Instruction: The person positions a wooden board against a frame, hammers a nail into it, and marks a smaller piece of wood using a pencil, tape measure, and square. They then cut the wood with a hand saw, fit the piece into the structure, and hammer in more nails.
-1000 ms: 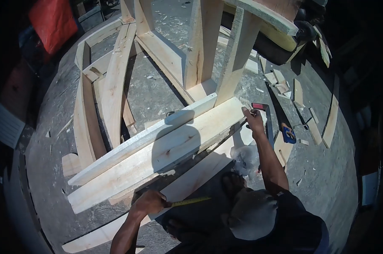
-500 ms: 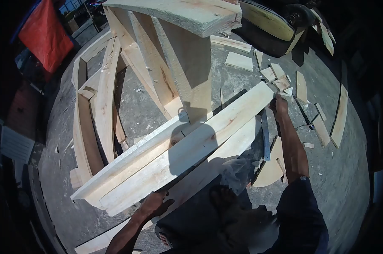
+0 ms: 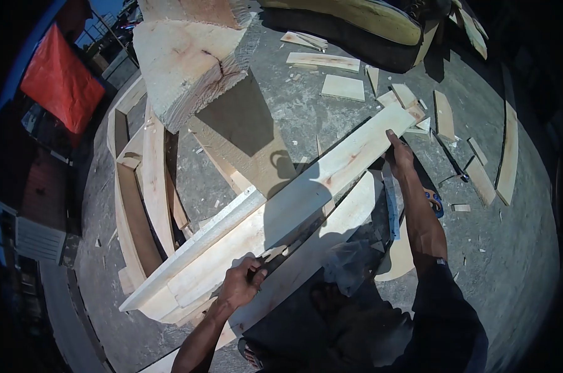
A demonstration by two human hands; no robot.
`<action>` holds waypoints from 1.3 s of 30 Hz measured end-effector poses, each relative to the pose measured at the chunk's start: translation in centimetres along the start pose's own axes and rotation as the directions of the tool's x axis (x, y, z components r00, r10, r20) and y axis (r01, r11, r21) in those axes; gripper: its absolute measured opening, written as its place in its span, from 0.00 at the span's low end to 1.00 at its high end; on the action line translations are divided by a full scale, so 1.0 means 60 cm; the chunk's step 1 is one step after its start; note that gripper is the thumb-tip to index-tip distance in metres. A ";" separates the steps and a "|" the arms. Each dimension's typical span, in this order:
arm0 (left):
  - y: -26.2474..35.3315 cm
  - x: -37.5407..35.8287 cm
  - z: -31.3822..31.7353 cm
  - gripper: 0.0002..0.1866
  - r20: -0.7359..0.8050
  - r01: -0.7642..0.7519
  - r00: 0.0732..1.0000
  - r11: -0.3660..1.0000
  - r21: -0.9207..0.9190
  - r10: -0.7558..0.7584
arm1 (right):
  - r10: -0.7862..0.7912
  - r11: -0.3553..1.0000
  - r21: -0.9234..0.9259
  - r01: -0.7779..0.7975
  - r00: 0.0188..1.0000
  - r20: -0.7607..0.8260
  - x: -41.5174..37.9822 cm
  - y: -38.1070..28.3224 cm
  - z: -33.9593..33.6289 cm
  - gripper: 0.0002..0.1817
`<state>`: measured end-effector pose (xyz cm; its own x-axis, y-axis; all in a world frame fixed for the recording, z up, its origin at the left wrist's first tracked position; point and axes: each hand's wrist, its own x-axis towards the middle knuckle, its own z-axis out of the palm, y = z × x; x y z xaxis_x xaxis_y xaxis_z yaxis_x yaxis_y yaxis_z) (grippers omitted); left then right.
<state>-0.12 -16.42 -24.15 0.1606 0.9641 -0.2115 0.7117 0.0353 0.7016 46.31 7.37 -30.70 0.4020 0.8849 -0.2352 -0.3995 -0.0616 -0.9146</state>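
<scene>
A long pale plank (image 3: 350,163) lies slanted across the middle, partly over a wooden frame made of a flanged board (image 3: 197,252) and an upright post (image 3: 247,133). My right hand (image 3: 401,154) is closed on the plank's upper right end, thumb on top and fingers out of sight beneath. Against the plank's lower edge, my left hand (image 3: 239,285) has curled fingers; what they hold, if anything, is hidden. Beneath the plank, nearer my feet, lies another wide board (image 3: 356,208). A head-shaped shadow falls over the plank.
Curved wooden frames (image 3: 129,211) stand at the left. Offcuts (image 3: 343,87) and chips litter the concrete floor (image 3: 480,248). Past my right forearm shows a blue-and-orange tool handle (image 3: 433,200). A clear plastic bag (image 3: 346,264) lies near my feet. The post's rough top juts close toward me.
My left hand has moved up and right along the plank's lower edge. The plank has shifted slightly up and right against the frame. My right hand's thumb now shows on top. The view has moved.
</scene>
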 end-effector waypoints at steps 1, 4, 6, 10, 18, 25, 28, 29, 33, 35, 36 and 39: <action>-0.018 0.016 0.018 0.10 0.005 0.066 0.998 0.995 -0.078 -0.066 | -0.002 0.999 -0.046 0.001 0.999 -0.034 0.016 0.001 -0.008 0.31; -0.017 0.025 0.031 0.10 0.008 0.153 0.988 0.962 -0.226 -0.155 | 0.028 1.000 0.005 -0.028 0.999 0.015 -0.016 0.004 -0.026 0.31; -0.005 0.020 0.025 0.10 -0.032 0.078 0.996 0.995 -0.063 -0.080 | -0.061 0.941 -0.338 0.034 0.996 -0.068 -0.047 0.040 -0.084 0.31; 0.028 0.010 0.025 0.09 -0.003 0.038 0.999 0.998 0.046 -0.038 | -0.400 0.262 -0.960 0.103 0.916 -0.011 -0.187 0.133 -0.180 0.32; -0.058 -0.002 0.201 0.09 0.245 -0.107 0.970 0.902 0.418 0.001 | -0.209 0.297 -0.949 -0.106 0.962 -0.173 -0.228 0.142 -0.175 0.24; 0.054 0.073 0.090 0.25 -0.187 -0.381 0.792 0.710 0.593 0.581 | -0.380 0.528 -0.849 -0.037 0.883 -0.274 -0.340 0.082 -0.208 0.23; 0.081 0.132 0.046 0.34 0.001 -0.314 0.891 0.614 0.724 0.455 | -0.435 0.592 -0.806 -0.018 0.835 -0.338 -0.410 0.069 -0.209 0.21; 0.077 0.133 0.053 0.35 0.022 -0.311 0.888 0.564 0.765 0.459 | -0.447 0.645 -0.764 0.006 0.813 -0.372 -0.422 0.064 -0.206 0.21; 0.055 0.160 0.079 0.34 0.035 -0.401 0.873 0.673 0.622 0.487 | -0.450 0.676 -0.733 0.074 0.829 -0.332 -0.453 0.062 -0.182 0.22; 0.072 0.170 0.084 0.34 0.055 -0.382 0.887 0.663 0.644 0.458 | -0.397 0.752 -0.636 0.172 0.889 -0.229 -0.443 0.062 -0.159 0.23; 0.082 0.175 0.087 0.34 0.073 -0.364 0.900 0.647 0.670 0.431 | -0.383 0.810 -0.543 0.219 0.900 -0.207 -0.436 0.072 -0.144 0.23; 0.075 0.183 0.090 0.36 0.068 -0.402 0.873 0.633 0.662 0.483 | -0.307 0.748 -0.631 0.205 0.950 -0.055 -0.410 0.074 -0.096 0.22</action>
<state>8.51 -7.06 -27.01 0.5306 0.8406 0.1084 0.8384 -0.5394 0.0788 39.39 -17.35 -30.89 0.5500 0.8342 0.0395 0.3037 -0.1557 -0.9400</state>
